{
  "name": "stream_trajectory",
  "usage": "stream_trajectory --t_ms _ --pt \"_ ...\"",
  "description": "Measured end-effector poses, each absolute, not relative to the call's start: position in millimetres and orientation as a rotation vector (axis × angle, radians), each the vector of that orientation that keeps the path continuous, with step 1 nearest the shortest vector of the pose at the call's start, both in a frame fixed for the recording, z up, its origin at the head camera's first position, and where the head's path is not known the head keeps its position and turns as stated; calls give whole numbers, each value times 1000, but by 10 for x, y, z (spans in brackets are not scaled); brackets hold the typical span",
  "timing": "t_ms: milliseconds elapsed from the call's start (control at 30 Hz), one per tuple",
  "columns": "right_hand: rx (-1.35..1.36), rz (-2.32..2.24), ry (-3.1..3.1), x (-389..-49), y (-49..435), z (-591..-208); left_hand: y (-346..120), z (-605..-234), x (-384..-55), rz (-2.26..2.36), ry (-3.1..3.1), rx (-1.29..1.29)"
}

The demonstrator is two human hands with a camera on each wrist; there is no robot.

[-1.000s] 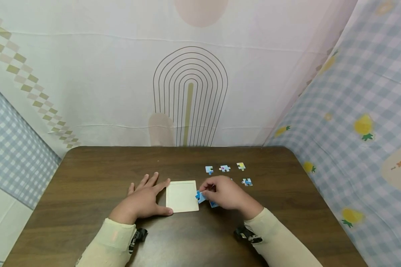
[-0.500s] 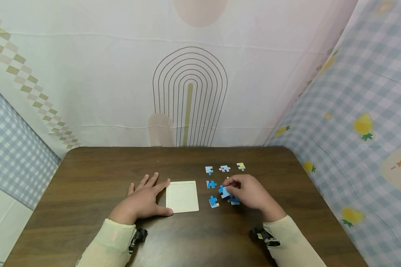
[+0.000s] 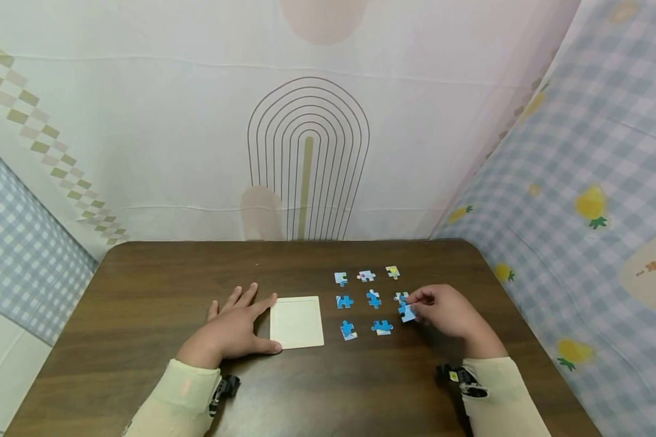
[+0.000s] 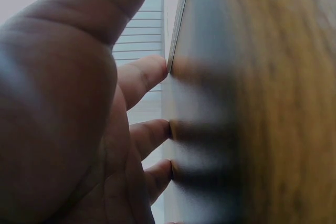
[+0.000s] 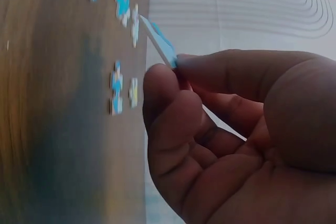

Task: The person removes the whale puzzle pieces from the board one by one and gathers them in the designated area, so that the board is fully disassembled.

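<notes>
My left hand (image 3: 231, 331) lies spread on the table, its thumb and index fingertip touching the left corners of a cream square puzzle board (image 3: 297, 323). In the left wrist view, my fingertips (image 4: 157, 66) rest against the tabletop and the edge of the board (image 4: 179, 22). Between thumb and fingers, my right hand (image 3: 443, 309) pinches a blue jigsaw piece (image 3: 407, 312), held above the table at the right end of the loose pieces. Tilted, the pinched jigsaw piece (image 5: 161, 43) also shows in the right wrist view.
Several loose jigsaw pieces (image 3: 374, 298) lie apart in rough rows right of the board. A yellow jigsaw piece (image 3: 393, 272) lies at the back right. The dark wooden table (image 3: 306, 394) meets a white patterned cloth (image 3: 197, 152) behind and a checked cloth (image 3: 579, 243) at right.
My right hand has moved away from the board's right edge, rightward past the loose pieces, still pinching the blue jigsaw piece. My left hand has stayed in place.
</notes>
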State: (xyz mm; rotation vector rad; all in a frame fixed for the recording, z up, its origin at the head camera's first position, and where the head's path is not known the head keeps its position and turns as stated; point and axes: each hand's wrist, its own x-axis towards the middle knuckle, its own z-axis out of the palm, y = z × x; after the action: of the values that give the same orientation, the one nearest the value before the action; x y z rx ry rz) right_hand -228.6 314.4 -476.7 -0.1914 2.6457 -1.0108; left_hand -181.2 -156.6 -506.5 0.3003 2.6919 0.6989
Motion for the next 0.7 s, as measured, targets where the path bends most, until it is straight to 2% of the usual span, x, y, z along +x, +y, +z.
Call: stream_trajectory --t_ms 700 --pt "-171 -928 2582 -2372 3252 -4991 -1588 -5071 -1798 708 2679 293"
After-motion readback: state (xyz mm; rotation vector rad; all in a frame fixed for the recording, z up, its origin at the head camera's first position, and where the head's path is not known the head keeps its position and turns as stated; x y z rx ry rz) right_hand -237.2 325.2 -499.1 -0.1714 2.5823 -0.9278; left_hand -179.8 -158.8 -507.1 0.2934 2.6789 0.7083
